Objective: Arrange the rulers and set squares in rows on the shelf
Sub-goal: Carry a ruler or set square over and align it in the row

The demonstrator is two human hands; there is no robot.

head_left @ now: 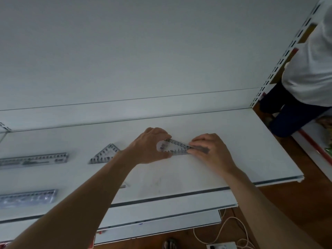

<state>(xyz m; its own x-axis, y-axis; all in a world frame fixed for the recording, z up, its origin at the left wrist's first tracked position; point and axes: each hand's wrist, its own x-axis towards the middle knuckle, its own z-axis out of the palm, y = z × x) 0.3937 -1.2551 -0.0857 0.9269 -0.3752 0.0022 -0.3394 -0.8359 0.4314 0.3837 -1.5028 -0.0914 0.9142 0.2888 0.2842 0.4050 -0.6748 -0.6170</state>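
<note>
A clear set square with black numbers lies flat on the white shelf, right of centre. My left hand pinches its left end and my right hand presses on its right tip. Left of my hands a second clear set square lies on the shelf, partly behind my left forearm. Further left, a clear ruler lies in the back row and another ruler in the front row. A small clear corner shows by my left forearm.
Lower shelves stick out under the front edge. A slotted upright stands at the right end. A person in a white top and dark trousers stands to the right. A white cable and power strip lie on the brown floor.
</note>
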